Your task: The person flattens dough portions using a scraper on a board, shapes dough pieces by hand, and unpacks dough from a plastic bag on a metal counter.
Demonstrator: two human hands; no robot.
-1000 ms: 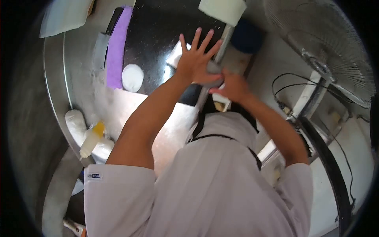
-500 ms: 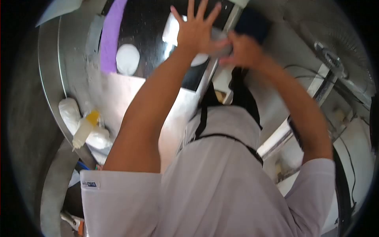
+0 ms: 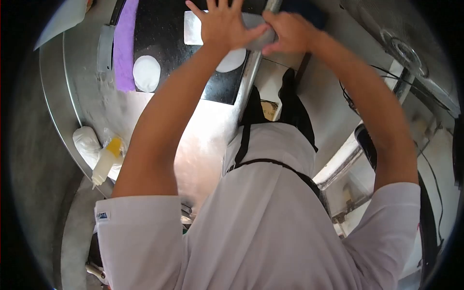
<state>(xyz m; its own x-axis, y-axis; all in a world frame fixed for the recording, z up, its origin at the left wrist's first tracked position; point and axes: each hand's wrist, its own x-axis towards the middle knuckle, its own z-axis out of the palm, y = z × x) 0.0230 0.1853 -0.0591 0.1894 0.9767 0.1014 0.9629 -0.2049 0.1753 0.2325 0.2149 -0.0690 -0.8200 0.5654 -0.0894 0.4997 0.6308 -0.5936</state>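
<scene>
My left hand (image 3: 221,28) lies palm down with fingers spread on the flat of a broad metal cleaver (image 3: 254,37). A bright part of the blade shows left of this hand. My right hand (image 3: 291,32) is closed at the blade's right end, by the counter edge; the handle is hidden inside it. Beneath the blade is a black board (image 3: 166,41). A thin white round of dough (image 3: 231,61) lies partly behind my left wrist. Another white dough round (image 3: 146,74) sits apart at the board's left side.
A purple towel (image 3: 125,46) runs along the board's left edge, with a second cleaver (image 3: 105,48) beside it. On the steel counter (image 3: 140,108) lie a squeeze bottle (image 3: 105,166) with a yellow part and a white bag (image 3: 87,144). A fan (image 3: 403,53) stands at the right.
Both hands have moved up and slightly left in the view, the right one further. The view itself has shifted a little. My left fingers stay spread; the dough rounds remain on the board.
</scene>
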